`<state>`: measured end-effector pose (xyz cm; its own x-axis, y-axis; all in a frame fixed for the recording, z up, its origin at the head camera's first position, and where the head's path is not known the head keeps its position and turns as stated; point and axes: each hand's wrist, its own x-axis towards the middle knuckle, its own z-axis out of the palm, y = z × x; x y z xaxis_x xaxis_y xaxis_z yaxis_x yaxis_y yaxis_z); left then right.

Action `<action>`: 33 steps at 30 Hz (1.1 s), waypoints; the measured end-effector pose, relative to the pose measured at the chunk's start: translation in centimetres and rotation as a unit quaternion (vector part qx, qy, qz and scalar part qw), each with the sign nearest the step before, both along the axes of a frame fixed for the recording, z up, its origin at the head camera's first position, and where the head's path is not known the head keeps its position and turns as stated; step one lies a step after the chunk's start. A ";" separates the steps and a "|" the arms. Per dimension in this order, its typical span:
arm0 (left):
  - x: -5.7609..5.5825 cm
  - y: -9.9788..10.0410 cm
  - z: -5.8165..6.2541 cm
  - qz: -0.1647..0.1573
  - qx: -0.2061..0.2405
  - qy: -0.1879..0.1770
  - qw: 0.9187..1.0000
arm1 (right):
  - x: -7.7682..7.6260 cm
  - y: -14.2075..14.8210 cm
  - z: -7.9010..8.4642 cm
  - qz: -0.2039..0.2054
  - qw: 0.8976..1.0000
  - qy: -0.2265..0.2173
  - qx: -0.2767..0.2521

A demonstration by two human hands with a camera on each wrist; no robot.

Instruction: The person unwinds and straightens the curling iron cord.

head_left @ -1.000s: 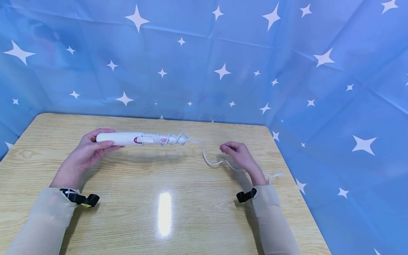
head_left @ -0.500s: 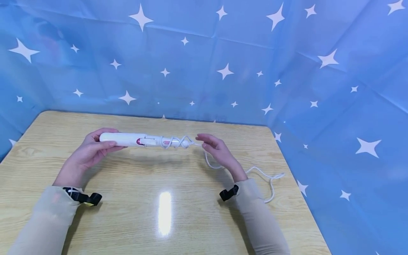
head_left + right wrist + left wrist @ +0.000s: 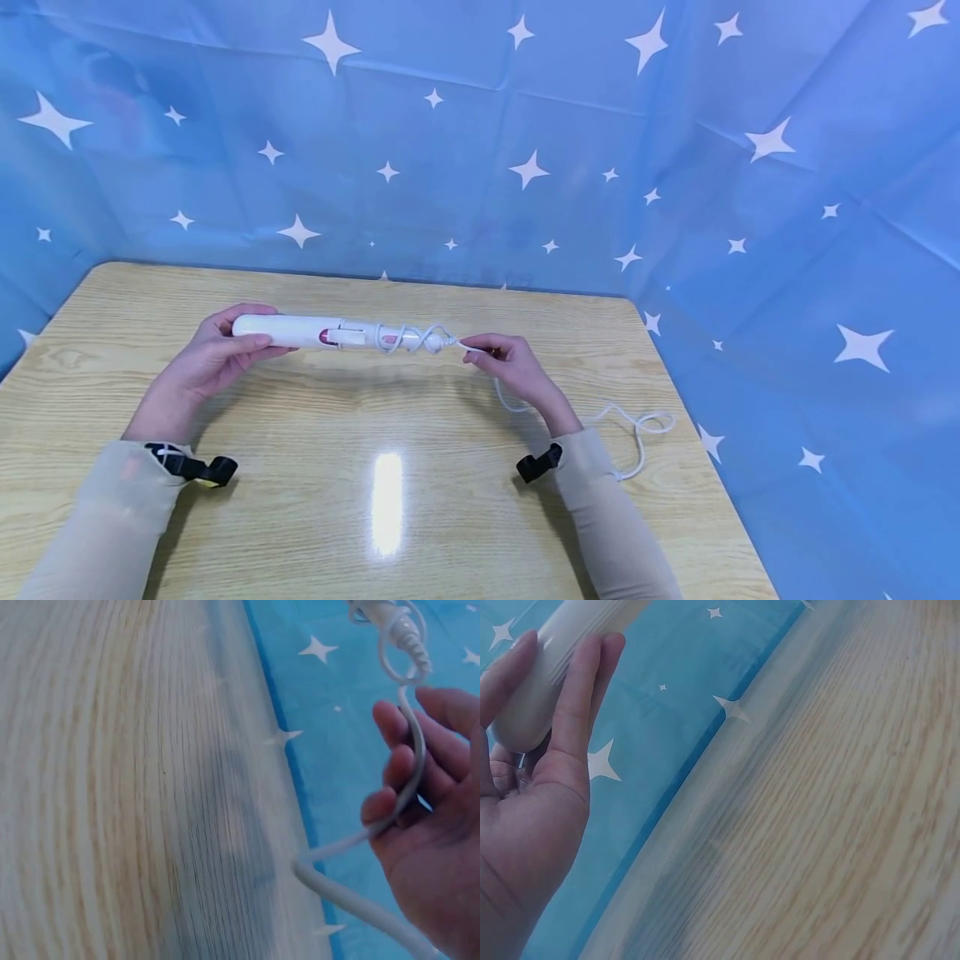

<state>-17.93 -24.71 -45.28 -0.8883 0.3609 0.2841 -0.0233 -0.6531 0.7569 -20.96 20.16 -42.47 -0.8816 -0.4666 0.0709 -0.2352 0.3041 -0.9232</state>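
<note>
A white hair straightener (image 3: 292, 331) with a small dark-red patch is held level above the table. My left hand (image 3: 198, 362) grips its rounded left end, thumb in front and fingers behind; the left wrist view shows this end (image 3: 525, 720) between the fingers. Around the narrower right end the white power cord (image 3: 360, 906) is wound in several loops. Just beyond that end my right hand (image 3: 517, 367) holds the cord between thumb and fingers. In the right wrist view the cord runs across the curled fingers of the right hand (image 3: 435, 817).
The rest of the cord (image 3: 642, 454) trails over the right side of the wooden table (image 3: 300, 517), partly hidden by the right forearm. A blue cloth with white stars (image 3: 450, 192) hangs behind the table and along its right side. Black wrist cameras (image 3: 213, 472) sit on both wrists.
My right hand has moved left to the straightener's cord end, first with fingers extended, and now grips the cord there. The left hand keeps its hold almost unmoved.
</note>
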 end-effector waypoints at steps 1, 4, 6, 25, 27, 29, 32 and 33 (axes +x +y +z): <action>0.0 0.0 0.0 0.001 -0.003 0.000 1.000 | 0.0 0.2 0.0 -0.011 1.000 0.000 0.002; 0.0 -0.1 0.0 0.005 -0.008 -0.003 1.000 | 0.1 0.7 0.0 -0.043 0.999 0.002 0.007; 0.0 -0.2 0.0 0.004 -0.005 -0.005 1.000 | 0.1 1.1 0.0 -0.059 0.998 0.004 0.010; 0.1 -0.4 0.2 -0.002 0.035 -0.018 0.999 | 2.4 2.2 3.3 -0.081 0.996 0.014 0.029; 0.1 -0.4 0.2 0.001 0.036 -0.020 0.999 | 2.4 2.4 3.3 -0.087 0.996 0.012 0.031; 0.2 -0.4 0.2 0.004 0.036 -0.019 0.999 | 2.4 2.7 3.4 -0.096 0.995 0.009 0.032; 0.2 -0.5 0.3 0.010 0.033 -0.020 0.999 | 2.3 3.1 3.4 -0.110 0.993 0.013 0.031; 0.2 -0.5 0.3 0.012 0.031 -0.021 0.999 | 2.3 3.3 3.4 -0.114 0.993 0.014 0.029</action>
